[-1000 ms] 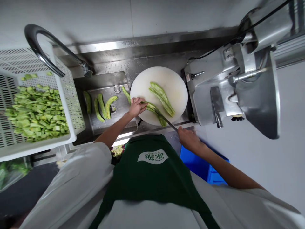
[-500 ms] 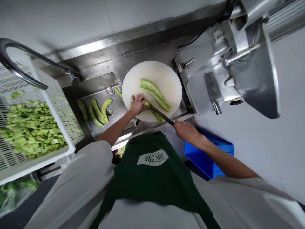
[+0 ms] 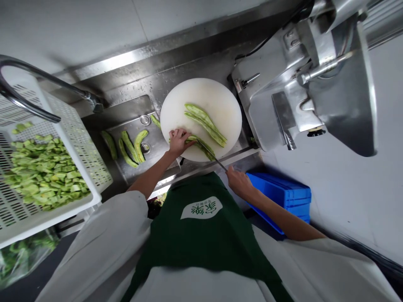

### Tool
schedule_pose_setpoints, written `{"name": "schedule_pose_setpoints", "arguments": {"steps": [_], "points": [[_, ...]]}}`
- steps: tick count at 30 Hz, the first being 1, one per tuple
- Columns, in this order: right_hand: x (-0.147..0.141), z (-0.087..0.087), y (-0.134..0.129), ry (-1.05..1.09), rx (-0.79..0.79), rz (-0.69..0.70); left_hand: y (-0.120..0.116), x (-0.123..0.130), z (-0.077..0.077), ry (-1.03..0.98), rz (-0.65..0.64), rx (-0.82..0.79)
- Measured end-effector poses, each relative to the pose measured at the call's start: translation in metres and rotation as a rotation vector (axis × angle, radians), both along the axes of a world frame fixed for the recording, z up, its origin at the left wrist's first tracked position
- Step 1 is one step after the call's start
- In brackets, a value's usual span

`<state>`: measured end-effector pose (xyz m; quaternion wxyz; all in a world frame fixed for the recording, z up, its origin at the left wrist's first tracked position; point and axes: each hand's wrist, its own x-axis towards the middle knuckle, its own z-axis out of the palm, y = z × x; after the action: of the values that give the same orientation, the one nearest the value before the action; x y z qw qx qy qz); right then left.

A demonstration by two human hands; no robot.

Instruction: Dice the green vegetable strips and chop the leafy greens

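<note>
My left hand (image 3: 180, 141), fingers bent, presses a long green gourd piece (image 3: 205, 147) onto the near side of the round white cutting board (image 3: 226, 100). In my right hand (image 3: 238, 182) is the handle of a knife (image 3: 220, 164). Its blade runs along the gourd piece, partly hidden by it, and points toward my left hand. Beyond both hands, split gourd lengths (image 3: 206, 125) with pale cut faces lie side by side on the board.
Several gourd pieces (image 3: 128, 146) lie in the steel sink (image 3: 138, 105) at left. A white perforated basket (image 3: 90, 142) holds chopped gourd (image 3: 47, 172) beneath a curved faucet (image 3: 34, 111). At right stands a metal slicing machine (image 3: 270, 92); blue crates (image 3: 296, 199) are below it.
My right hand has drawn slightly left and nearer my body with the knife, and its blade has turned. My left hand has shifted slightly left, still on the gourd piece.
</note>
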<state>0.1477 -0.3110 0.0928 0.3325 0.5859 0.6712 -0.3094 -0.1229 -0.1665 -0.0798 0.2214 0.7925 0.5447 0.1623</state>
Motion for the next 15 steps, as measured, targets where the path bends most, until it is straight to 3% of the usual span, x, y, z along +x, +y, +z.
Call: {"name": "schedule_pose_setpoints", "arguments": {"steps": [4,8,11,15], "points": [[0.005,-0.032,-0.011,0.002,0.013,-0.062,0.002,-0.008,-0.001,-0.003,-0.028,-0.018],[0.029,-0.052,0.000,0.044,0.049,-0.099,0.003,-0.021,0.000,0.024,-0.112,-0.025],[0.063,-0.050,0.012,0.055,0.087,-0.074,0.008,-0.020,0.000,0.042,-0.100,-0.019],[0.097,-0.028,0.007,-0.033,0.198,-0.014,0.023,0.002,0.001,0.036,-0.054,-0.003]]}}
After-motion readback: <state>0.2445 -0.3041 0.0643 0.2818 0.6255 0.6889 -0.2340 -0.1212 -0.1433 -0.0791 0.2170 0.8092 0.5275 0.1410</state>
